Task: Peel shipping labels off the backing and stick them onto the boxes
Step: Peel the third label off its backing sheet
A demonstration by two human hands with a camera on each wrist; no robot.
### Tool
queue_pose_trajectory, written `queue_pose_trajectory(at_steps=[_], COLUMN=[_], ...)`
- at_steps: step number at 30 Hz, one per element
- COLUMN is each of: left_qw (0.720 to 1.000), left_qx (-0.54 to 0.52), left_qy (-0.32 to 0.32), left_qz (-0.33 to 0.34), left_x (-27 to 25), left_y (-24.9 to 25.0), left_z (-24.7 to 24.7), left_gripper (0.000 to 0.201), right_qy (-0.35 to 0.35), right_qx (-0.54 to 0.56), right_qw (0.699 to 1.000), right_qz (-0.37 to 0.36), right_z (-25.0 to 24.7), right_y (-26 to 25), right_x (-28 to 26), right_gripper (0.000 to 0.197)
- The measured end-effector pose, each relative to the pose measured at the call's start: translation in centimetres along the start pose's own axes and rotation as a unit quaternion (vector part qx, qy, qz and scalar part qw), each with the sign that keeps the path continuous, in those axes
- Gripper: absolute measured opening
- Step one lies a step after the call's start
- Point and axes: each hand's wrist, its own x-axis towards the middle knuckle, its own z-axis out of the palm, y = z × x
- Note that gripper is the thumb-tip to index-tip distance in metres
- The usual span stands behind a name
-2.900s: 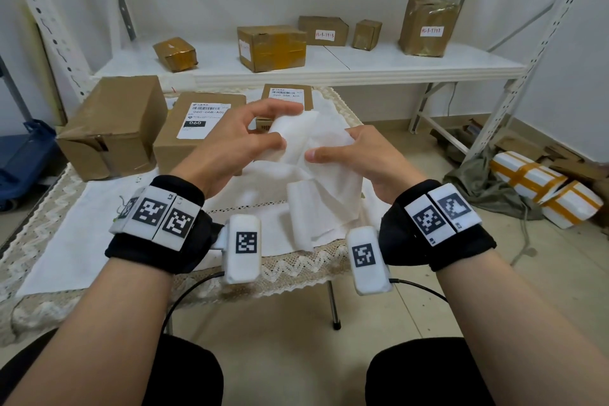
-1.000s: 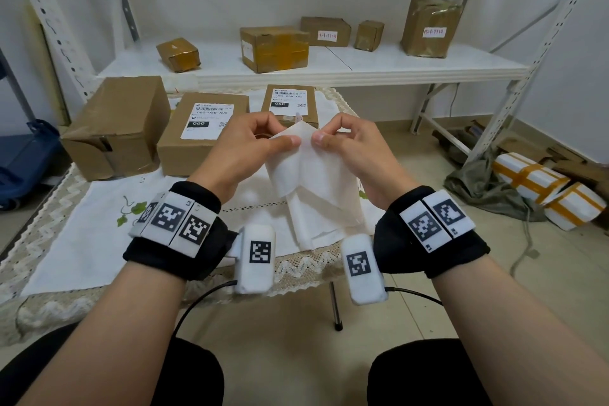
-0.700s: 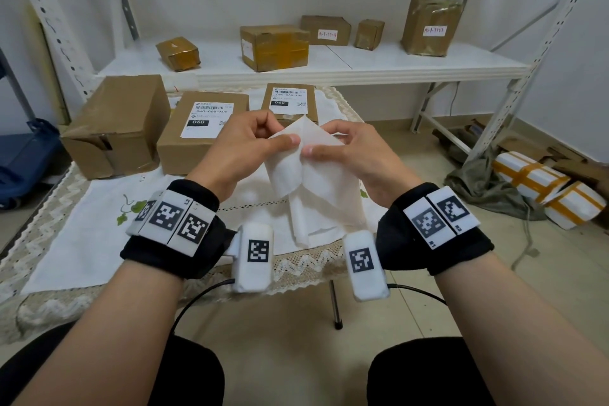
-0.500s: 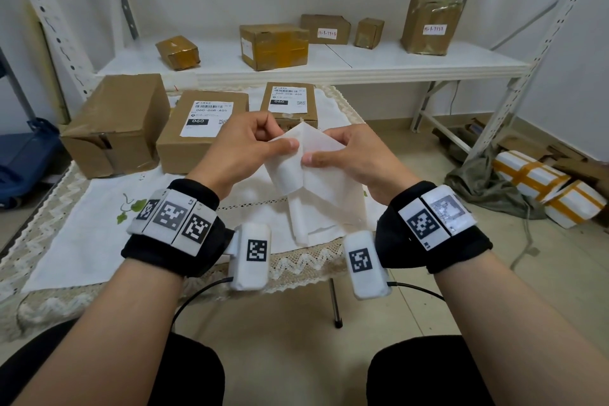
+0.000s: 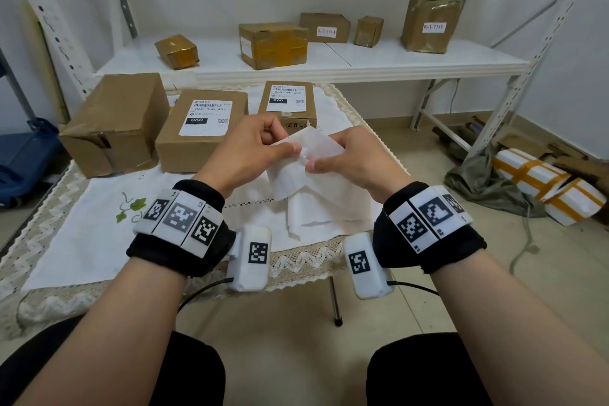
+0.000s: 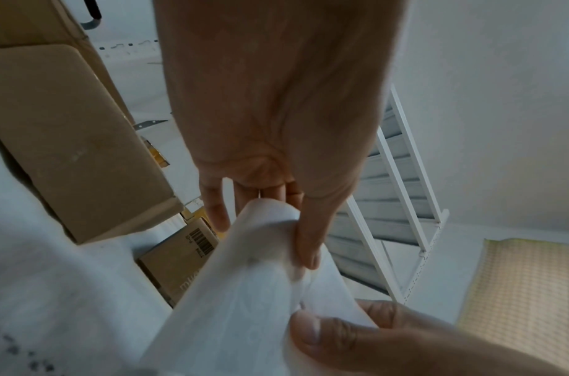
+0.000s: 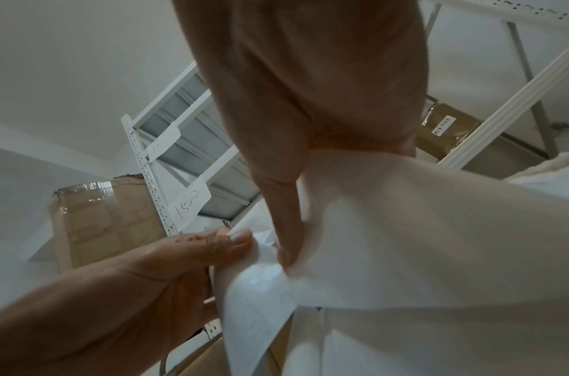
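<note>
Both hands hold a folded strip of white label sheets (image 5: 316,181) above the table. My left hand (image 5: 260,148) pinches its top corner between thumb and fingers (image 6: 305,244). My right hand (image 5: 349,158) pinches the same corner right beside it, thumb on top (image 7: 286,239). The sheets (image 6: 244,305) (image 7: 437,254) hang down toward the table's near edge. Behind the hands stand three cardboard boxes: a plain one (image 5: 115,122) at left, a labelled one (image 5: 201,132) in the middle, and a smaller labelled one (image 5: 286,102) behind it.
The table wears a white cloth with a lace border (image 5: 82,234). A white shelf (image 5: 362,59) behind it carries several taped boxes. Wrapped parcels (image 5: 547,184) and a grey cloth lie on the floor at right. A blue object (image 5: 19,155) sits at far left.
Since the oldest frame both hands gathered the sheets and closed in on one top corner. In the last second the thumbs shifted slightly at that corner; the boxes stayed put.
</note>
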Motion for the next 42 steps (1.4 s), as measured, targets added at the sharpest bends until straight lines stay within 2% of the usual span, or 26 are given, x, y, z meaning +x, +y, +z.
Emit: queue_pose_trajectory(at_steps=[4, 11, 16, 20, 24, 27, 30, 33, 37, 38, 40, 42], left_qw=[1.000, 0.995, 0.992, 0.996, 0.999, 0.999, 0.999, 0.998, 0.999, 0.999, 0.999, 0.999], left_qx=[0.006, 0.041, 0.054, 0.050, 0.037, 0.036, 0.041, 0.048, 0.042, 0.039, 0.034, 0.029], left_qy=[-0.021, -0.091, -0.111, -0.075, -0.006, 0.021, 0.021, 0.022, 0.028, 0.027, 0.026, 0.024], left_qz=[-0.001, 0.002, -0.008, -0.005, -0.003, -0.013, -0.015, -0.015, -0.012, -0.008, -0.001, 0.001], left_x=[-0.2, -0.8, -0.7, -0.8, -0.7, -0.5, -0.4, -0.4, -0.4, -0.4, -0.5, -0.5], left_y=[0.2, 0.8, 0.8, 0.5, 0.3, 0.3, 0.3, 0.2, 0.2, 0.2, 0.3, 0.3], left_z=[-0.2, -0.4, -0.3, 0.3, 0.8, 0.3, -0.1, -0.2, -0.2, -0.1, -0.1, -0.1], left_gripper=[0.018, 0.023, 0.036, 0.051, 0.031, 0.027, 0.025, 0.023, 0.027, 0.028, 0.031, 0.035], right_qy=[-0.009, 0.031, 0.059, 0.046, 0.024, 0.001, -0.026, -0.006, 0.011, 0.007, -0.004, -0.009], right_qx=[0.016, 0.013, 0.045, 0.131, 0.175, 0.168, 0.137, 0.089, 0.069, 0.075, 0.094, 0.110], right_qw=[1.000, 0.999, 0.997, 0.990, 0.984, 0.986, 0.990, 0.996, 0.997, 0.997, 0.996, 0.994], right_qz=[0.009, -0.011, -0.012, -0.005, -0.015, -0.017, -0.008, 0.005, 0.020, 0.017, 0.001, -0.017], right_z=[-0.4, -0.2, -0.3, -0.3, -0.3, -0.4, -0.3, -0.1, 0.3, 0.3, 0.1, -0.1], right_y=[0.2, 0.2, 0.0, -0.3, -0.4, -0.2, -0.2, -0.2, -0.2, -0.1, -0.1, -0.1], right_x=[-0.2, -0.1, -0.1, -0.3, -0.6, -0.6, -0.5, -0.3, 0.0, 0.0, -0.2, -0.6], right_gripper=[0.018, 0.022, 0.015, 0.014, 0.020, 0.017, 0.024, 0.024, 0.058, 0.055, 0.033, 0.025])
